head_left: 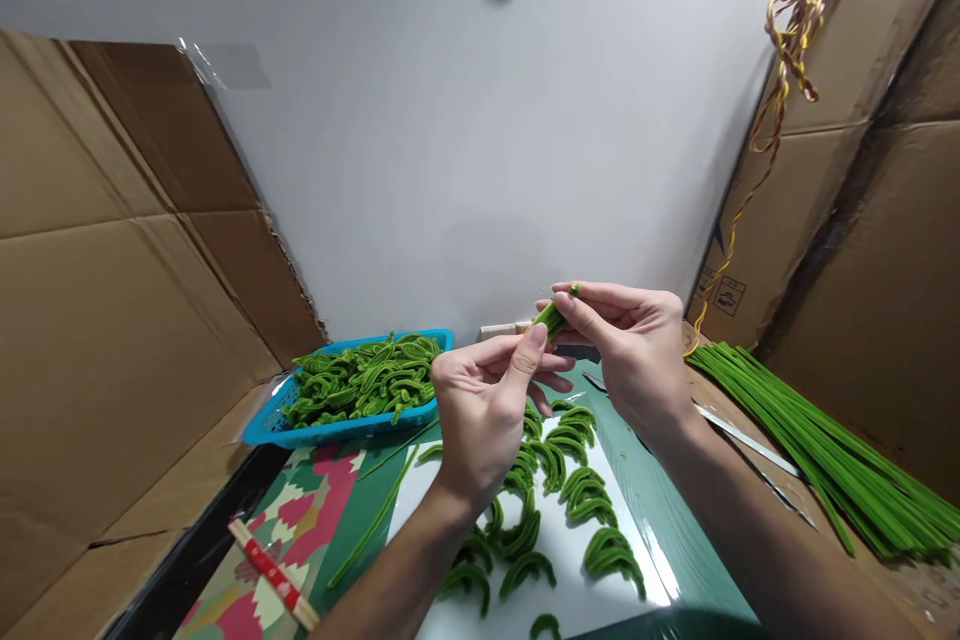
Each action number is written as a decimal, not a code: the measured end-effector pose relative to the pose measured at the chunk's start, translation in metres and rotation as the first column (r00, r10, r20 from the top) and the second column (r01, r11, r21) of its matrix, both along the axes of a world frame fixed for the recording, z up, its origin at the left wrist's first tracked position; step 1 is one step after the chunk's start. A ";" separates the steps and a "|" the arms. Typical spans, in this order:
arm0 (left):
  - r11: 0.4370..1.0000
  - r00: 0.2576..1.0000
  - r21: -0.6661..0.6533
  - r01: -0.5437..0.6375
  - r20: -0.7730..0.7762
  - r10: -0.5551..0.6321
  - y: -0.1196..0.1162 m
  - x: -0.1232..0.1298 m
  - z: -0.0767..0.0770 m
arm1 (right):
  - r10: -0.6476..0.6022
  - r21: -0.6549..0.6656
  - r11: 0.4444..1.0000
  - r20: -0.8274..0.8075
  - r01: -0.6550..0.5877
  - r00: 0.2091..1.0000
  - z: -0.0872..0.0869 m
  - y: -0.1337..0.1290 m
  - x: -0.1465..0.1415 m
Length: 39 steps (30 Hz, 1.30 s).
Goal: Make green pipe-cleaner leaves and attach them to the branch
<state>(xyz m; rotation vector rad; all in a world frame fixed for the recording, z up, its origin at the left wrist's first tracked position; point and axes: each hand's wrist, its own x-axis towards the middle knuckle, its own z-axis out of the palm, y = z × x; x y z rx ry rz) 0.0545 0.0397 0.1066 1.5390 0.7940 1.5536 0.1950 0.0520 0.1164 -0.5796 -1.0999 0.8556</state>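
Note:
Both hands meet above the table, around a short green fuzzy piece (551, 320). My left hand (491, 400) pinches its lower end between thumb and fingers. At its upper end, the thumb and fingers of my right hand (626, 340) are closed on it. Beneath them, a white sheet (566, 565) bears several curved green fuzzy pieces (589, 495), many lying in small clusters. Part of the sheet is hidden behind my left hand and forearm.
A blue basket (337, 435) of green fuzzy pieces stands left. Long green stems (817, 440) and metal tools (750, 440) lie right. Red-wrapped sticks (274, 575) rest on patterned paper at lower left. Cardboard walls (127, 180) flank both sides; a twisted cord (780, 110) hangs right.

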 end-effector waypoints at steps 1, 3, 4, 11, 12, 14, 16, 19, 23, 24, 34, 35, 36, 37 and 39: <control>1.000 1.000 -0.011 0.023 -0.016 -0.023 0.001 -0.001 0.000 | 0.013 -0.001 1.000 0.000 -0.013 1.000 0.000 0.001 0.001; 0.997 0.997 -0.037 0.072 -0.036 -0.074 0.002 -0.002 0.001 | 0.085 -0.012 0.996 -0.001 -0.085 0.996 0.000 0.003 0.004; 0.995 0.995 -0.047 0.093 -0.035 -0.095 0.003 -0.002 0.002 | 0.136 -0.023 0.990 -0.004 -0.137 0.991 0.000 0.004 0.005; 0.992 0.993 -0.044 0.118 0.015 -0.117 0.002 -0.002 0.001 | 0.146 -0.017 0.989 0.005 -0.146 0.989 -0.004 0.006 0.000; 0.992 0.993 -0.046 0.117 0.014 -0.116 0.001 -0.001 0.001 | 0.071 -0.002 0.997 0.002 -0.071 0.997 -0.004 0.005 -0.002; 0.992 0.993 -0.053 0.115 0.005 -0.115 0.000 0.000 0.000 | -0.061 0.028 0.998 0.008 0.061 0.998 -0.005 0.003 -0.005; 0.991 0.993 -0.060 0.119 -0.007 -0.119 0.001 0.001 -0.001 | -0.103 0.054 0.993 0.028 0.102 0.994 -0.006 0.004 -0.006; 0.986 0.988 -0.075 0.146 -0.043 -0.150 0.004 0.001 -0.001 | -0.071 0.076 0.995 0.015 0.069 0.997 -0.005 0.008 -0.002; 0.979 0.978 -0.093 0.182 -0.083 -0.189 0.009 0.000 -0.001 | 0.040 0.042 0.998 0.029 -0.041 0.999 -0.004 0.013 0.005; 0.980 0.980 -0.092 0.178 -0.077 -0.186 0.009 0.000 -0.001 | 0.089 0.027 0.995 0.053 -0.091 0.995 -0.005 0.014 0.005; 0.985 0.989 -0.090 0.148 -0.001 -0.149 0.007 0.001 -0.005 | -0.577 0.592 0.723 0.236 0.354 0.782 -0.026 0.010 -0.007; 0.985 0.989 -0.095 0.146 0.007 -0.146 0.008 0.001 -0.005 | -0.597 0.611 0.706 0.240 0.359 0.765 -0.026 0.011 -0.007; 0.984 0.990 -0.104 0.144 0.012 -0.143 0.008 0.000 -0.005 | -0.596 0.606 0.709 0.243 0.360 0.765 -0.025 0.011 -0.006; 0.983 0.990 -0.114 0.142 0.014 -0.142 0.009 0.000 -0.004 | -0.583 0.595 0.722 0.250 0.353 0.773 -0.024 0.012 -0.004; 0.980 0.989 -0.135 0.148 0.011 -0.148 0.010 -0.001 -0.003 | -0.565 0.592 0.736 0.274 0.327 0.778 -0.021 0.013 0.001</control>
